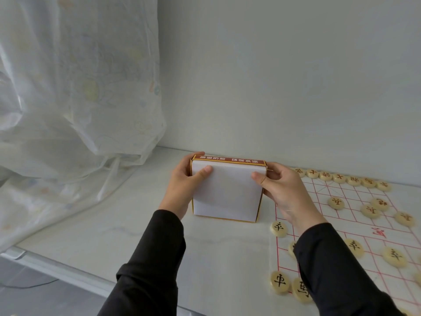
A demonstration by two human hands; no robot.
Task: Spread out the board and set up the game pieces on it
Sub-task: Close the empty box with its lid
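Head view: a square cardboard box (227, 192) with a white face and a red-and-yellow rim strip printed with white characters stands nearly upright on the white marble-look table (216, 258), white face towards the camera, lower edge down at the tabletop. It sits just left of the board.

Left hand (182, 185) grips the box's left side, thumb flat on the white face, fingers curled round the top-left corner. Right hand (282, 190) grips the right side the same way, thumb on the white face, fingers wrapped behind the edge. Both arms are in black sleeves (155, 258).

The white game board with red grid lines (355, 224) lies flat and spread out on the table at right, partly under the right forearm. Round cream game pieces (336, 203) with red or black characters sit on it: a row along the far edge, red-marked ones scattered mid-board, and black-marked ones along the near-left edge, some hanging over the board's border.

A sheer white patterned curtain (79, 87) hangs at left, draping onto the table. A plain pale wall (273, 76) is behind.
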